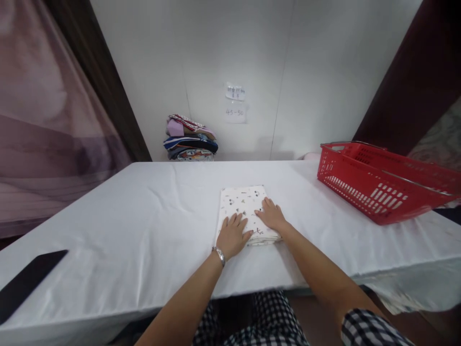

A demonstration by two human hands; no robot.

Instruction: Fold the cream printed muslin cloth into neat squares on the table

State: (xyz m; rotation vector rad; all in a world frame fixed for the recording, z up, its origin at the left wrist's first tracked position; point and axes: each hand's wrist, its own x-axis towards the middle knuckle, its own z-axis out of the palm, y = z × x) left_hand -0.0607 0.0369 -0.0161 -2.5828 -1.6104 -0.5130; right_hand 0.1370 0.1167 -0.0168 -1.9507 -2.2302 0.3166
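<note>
Both hands flat, fingers spread — left hand and right hand pressing the folded cloth near the table's front edge; red basket at right edge.

White folded cloth sprinkled with small dark motifs, plain white tablecloth, red slotted basket, black phone, black-and-white checked garment, silver wristwatch, mixed pink, navy and patterned stack of folded clothes, white wall.
</note>
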